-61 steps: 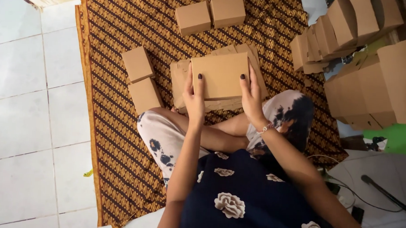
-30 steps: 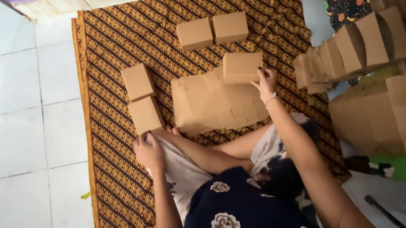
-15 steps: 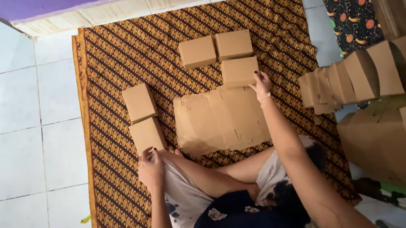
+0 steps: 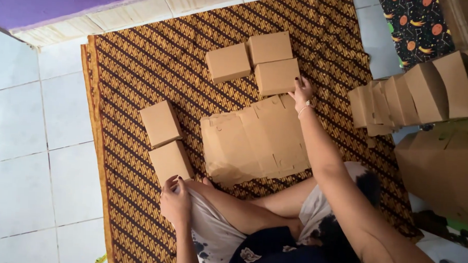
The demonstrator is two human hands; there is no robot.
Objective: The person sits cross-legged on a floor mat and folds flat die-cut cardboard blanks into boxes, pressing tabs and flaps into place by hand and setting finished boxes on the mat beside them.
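A brown woven mat (image 4: 143, 71) with a fine diagonal pattern in dark and gold covers the middle of the floor and serves as the landmark here. To the left of the mat lies a floor of pale, glossy square tiles (image 4: 31, 155) with thin dark grout lines. Beyond the mat's far edge runs a strip of cream tiles (image 4: 145, 11), and past that a purple wall (image 4: 52, 0). At the mat's far right corner lies a dark cloth printed with orange planets and stars (image 4: 416, 26). Off the mat's near right corner a patch of green (image 4: 461, 227) shows. The light is soft and even.
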